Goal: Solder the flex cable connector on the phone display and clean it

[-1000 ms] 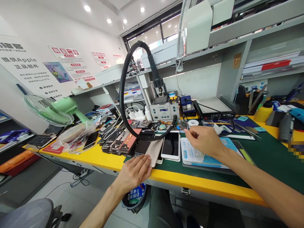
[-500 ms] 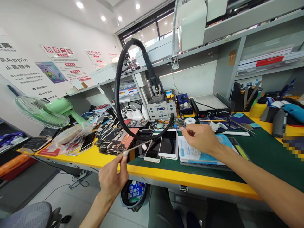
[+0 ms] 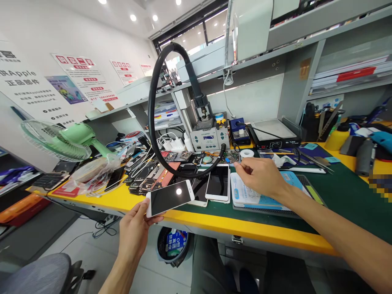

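My left hand grips one end of a white smartphone, its dark screen turned up and catching a round light reflection. The phone is held tilted above the front edge of the bench. Two more white phones lie beside it on the green mat: one shows its dark screen, the other is partly covered by the held phone. Over a blue and white package, my right hand is closed with thumb and fingers together. Whatever it may pinch is hidden.
A hot-air station with a looping black hose stands behind the phones. Stacked phone parts lie left, a green fan beyond. A heating plate sits at the back right, and a bin stands under the bench.
My left hand has turned the phone from edge-on to screen up, and the fingers now lie under its end. My right hand stays closed in nearly the same spot.
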Tool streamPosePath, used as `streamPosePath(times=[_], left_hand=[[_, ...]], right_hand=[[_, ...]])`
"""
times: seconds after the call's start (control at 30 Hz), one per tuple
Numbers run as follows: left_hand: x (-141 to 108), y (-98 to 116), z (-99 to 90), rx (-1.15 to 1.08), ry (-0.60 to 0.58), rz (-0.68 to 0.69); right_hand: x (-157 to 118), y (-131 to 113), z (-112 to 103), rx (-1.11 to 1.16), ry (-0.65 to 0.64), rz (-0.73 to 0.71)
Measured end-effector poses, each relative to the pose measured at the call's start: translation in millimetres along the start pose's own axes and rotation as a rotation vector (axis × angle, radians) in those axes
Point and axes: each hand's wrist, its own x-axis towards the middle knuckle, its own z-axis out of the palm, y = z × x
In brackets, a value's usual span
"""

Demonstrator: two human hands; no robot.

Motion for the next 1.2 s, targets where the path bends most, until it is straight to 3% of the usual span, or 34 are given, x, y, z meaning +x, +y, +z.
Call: streamPosePath(times=[0.17,0.3,0.37,0.5,0.6,0.73,0.87,1.0,1.2], left_hand=[[-9,2,3.6,-0.109,-0.014,-0.086],[-21,2,15.4,-0.196,-0.065,-0.159],[-28,2,25.3,-0.244,-0.094,-0.193],[-41,3,55.9,-0.339,-0.232,-0.242],[-50,2,87.7,-0.394,-0.366,-0.254],[-60,3,130.4,-0.415,-0.566,-0.24],[-65,12,159.7,-0.42,-0.758,-0.207],[-66,22,178.5,-0.37,-0.804,-0.052],[-64,21,213.3,-0.177,-0.666,0.481]], right_hand=[[0,-2,-1,0.037,-0.012,0.027],[4,-7,-6,0.194,-0.057,0.177],[7,-10,-10,0.37,-0.163,0.308],[15,-15,-21,0.862,-0.495,0.63],[17,-14,-27,1.109,-0.592,0.741],[19,-3,-30,1.136,-0.49,0.756],[22,16,-31,1.12,-0.354,0.834],[27,34,-34,1.202,-0.338,0.879],[28,32,-28,1.306,-0.269,0.825]])
